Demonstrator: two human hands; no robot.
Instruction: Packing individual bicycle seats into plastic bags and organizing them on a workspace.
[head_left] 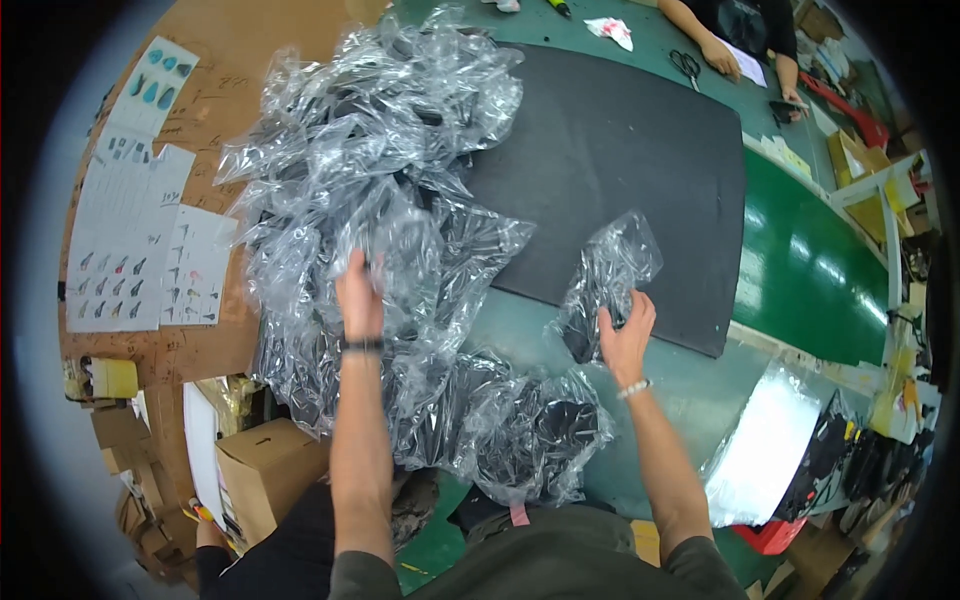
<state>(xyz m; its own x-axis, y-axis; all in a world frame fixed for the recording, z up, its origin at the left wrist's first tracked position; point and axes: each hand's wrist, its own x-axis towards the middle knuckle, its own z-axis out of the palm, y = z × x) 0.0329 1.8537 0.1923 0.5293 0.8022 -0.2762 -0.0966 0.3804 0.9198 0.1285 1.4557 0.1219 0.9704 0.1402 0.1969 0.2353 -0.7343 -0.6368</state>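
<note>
A large heap of clear plastic bags (400,120) with dark things inside covers the left part of the work table. My left hand (362,300) reaches into this heap, its fingers closed round a clear plastic bag (395,230) that is blurred by motion. What the bag contains is hard to make out. To the right, a single bagged black item (610,270) lies partly on a black mat. My right hand (627,335) is at its near right edge, thumb and fingers apart. Another bagged black item (535,430) lies close to my body at the table's near edge.
The black mat (620,170) spans the table's middle. Printed sheets (125,240) lie on brown board at left; a cardboard box (265,465) stands below. Scissors (686,66) lie at the far side, near another person's arm (700,35). A shiny silvery sheet (765,445) is at right.
</note>
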